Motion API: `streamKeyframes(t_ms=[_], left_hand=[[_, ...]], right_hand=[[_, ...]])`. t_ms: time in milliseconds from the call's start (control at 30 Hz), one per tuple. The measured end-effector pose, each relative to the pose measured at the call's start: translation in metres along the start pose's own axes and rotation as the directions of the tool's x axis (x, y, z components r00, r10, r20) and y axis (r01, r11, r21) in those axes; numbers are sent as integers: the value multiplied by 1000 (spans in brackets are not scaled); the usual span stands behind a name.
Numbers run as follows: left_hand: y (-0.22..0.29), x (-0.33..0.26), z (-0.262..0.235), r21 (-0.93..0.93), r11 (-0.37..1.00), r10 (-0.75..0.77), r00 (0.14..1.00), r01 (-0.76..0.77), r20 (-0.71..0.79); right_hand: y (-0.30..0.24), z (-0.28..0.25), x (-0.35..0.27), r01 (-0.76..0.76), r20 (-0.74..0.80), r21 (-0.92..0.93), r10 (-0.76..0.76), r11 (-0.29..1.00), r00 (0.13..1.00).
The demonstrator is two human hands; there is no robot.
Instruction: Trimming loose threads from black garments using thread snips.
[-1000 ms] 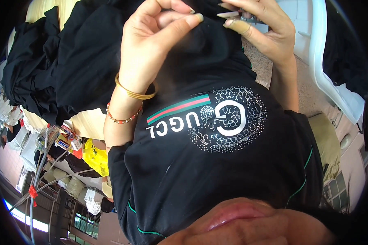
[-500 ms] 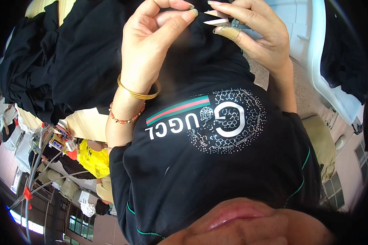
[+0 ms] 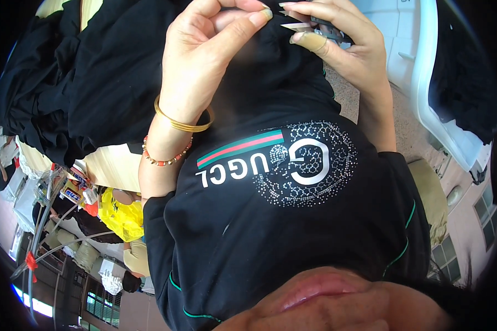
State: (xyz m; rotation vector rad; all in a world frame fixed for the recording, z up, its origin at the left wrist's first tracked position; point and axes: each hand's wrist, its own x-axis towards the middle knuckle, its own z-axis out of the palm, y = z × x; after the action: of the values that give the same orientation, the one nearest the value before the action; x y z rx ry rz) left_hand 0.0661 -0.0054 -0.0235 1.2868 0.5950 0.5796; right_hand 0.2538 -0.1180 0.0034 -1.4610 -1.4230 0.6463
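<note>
My left hand (image 3: 204,60), wearing a gold bangle and a bead bracelet, pinches a fold of black fabric (image 3: 259,71) between thumb and forefinger at the top of the view. My right hand (image 3: 342,47) is just to its right and holds small metal thread snips (image 3: 301,26), their blades pointing left at the pinched spot, almost touching my left fingertips. Below both hands is the black shirt (image 3: 292,220) I wear, with a white and rhinestone round emblem and a green-red stripe.
A heap of black garments (image 3: 88,83) lies on a pale table (image 3: 113,165) at the left. A white plastic chair (image 3: 425,94) stands at the right with dark cloth on it. A yellow bag (image 3: 121,215) and cluttered stands sit at the lower left.
My right hand has shifted left and slightly down, bringing the snips' blades close to my left fingertips. My left hand keeps its pinch on the black fabric.
</note>
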Motion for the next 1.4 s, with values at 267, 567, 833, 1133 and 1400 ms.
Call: streamKeyframes(t_ms=[267,567,833,1133,1400], left_hand=[[41,1,-22,167,980,-154,942,108,298],[16,-10,-42,3,994,-110,979,111,170],[7,-18,-49,90,988,-126,992,124,20],[6,-22,-40,144,989,-33,999,33,-4],[-1,-20,-39,96,995,-8,1000,6,25]], right_hand=[[40,-37,-3,94,-51,124,-88,988,995],[40,-14,14,133,-71,-152,-145,979,987],[11,9,19,291,183,-188,-257,938,949],[16,21,20,336,156,-151,-314,930,937],[-8,23,25,258,73,-170,-249,951,966]])
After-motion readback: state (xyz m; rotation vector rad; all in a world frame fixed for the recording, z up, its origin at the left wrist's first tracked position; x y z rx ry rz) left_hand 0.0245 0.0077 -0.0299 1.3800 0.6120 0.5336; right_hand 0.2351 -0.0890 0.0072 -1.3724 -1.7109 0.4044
